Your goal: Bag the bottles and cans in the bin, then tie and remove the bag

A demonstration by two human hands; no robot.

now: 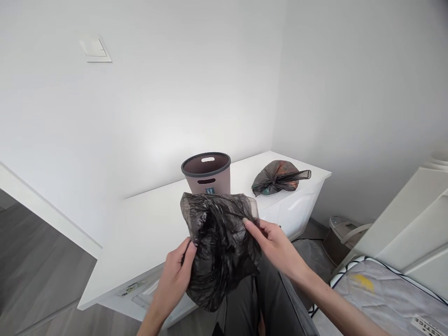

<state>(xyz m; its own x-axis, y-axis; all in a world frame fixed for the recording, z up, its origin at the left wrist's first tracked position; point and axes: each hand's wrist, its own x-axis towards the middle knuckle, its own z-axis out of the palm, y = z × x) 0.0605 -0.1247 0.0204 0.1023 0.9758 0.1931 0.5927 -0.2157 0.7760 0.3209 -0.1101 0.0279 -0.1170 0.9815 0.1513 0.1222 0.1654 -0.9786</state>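
Observation:
A crumpled black plastic bag (217, 242) hangs in front of me, held up by both hands. My left hand (175, 277) pinches its lower left edge. My right hand (273, 242) grips its right side, fingers closed on the film. Behind the bag stands a small brown waste bin (206, 173) with a dark rim, open at the top and with nothing visible inside. It rests on a white desk (147, 233).
A tied, filled dark rubbish bag (278, 178) lies on the desk's far right. A light switch (95, 49) is on the left wall. A white cabinet (409, 224) and a patterned cushion (381, 289) are on the right, with an appliance (345, 233) on the floor.

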